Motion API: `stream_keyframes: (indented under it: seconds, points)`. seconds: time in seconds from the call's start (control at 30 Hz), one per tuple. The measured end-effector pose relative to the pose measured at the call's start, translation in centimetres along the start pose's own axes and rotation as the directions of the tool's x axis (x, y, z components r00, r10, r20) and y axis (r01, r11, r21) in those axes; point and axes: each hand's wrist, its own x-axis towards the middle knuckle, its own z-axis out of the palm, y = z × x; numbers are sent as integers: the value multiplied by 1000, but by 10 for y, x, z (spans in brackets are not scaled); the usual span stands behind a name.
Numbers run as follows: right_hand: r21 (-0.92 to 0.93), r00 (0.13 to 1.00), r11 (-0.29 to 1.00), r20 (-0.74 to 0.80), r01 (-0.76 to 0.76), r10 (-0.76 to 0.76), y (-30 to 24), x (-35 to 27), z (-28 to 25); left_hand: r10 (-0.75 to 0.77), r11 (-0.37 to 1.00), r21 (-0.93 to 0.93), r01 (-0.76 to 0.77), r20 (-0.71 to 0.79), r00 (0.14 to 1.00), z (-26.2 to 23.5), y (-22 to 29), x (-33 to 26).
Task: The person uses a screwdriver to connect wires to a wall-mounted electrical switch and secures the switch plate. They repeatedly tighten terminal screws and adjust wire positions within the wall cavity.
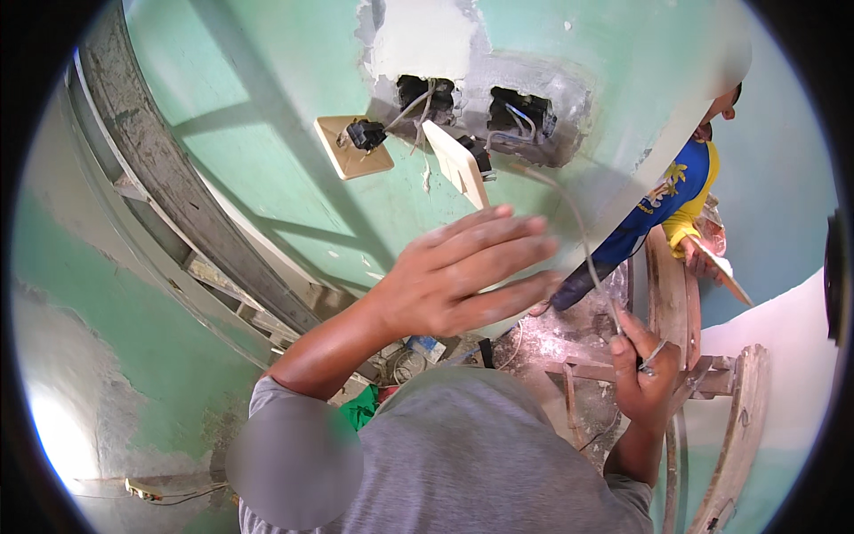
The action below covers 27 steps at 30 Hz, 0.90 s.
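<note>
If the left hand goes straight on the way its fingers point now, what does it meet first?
Probably the thin grey wire that the right hand holds up; the left hand has its fingers pointing right toward it. Depth is unclear.

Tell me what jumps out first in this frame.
The left hand, open with spread fingers, blurs across the centre in front of a green wall. Above it, two rough wall cavities with loose wires gape in bare grey plaster, a beige switch plate dangling at their left. At lower right, the right hand pinches a thin grey wire that arcs up toward the cavities.
</note>
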Motion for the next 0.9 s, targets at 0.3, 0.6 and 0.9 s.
stream_keyframes:
  seconds: [0.3, 0.6, 0.9]
  points:
    - [-108, 969, 964, -65, -243, 237, -11, 7, 0, -757, 647, -362, 671, -204, 620, 25, -38, -69]
    - [-311, 994, 950, -110, -39, 5, -33, 41, 15, -828, 503, -473, 723, -25, 560, 34, -61, -55]
    - [-229, 948, 925, -170, -305, 270, -30, 23, 17, -811, 168, -812, 559, 209, 547, 40, -85, -44]
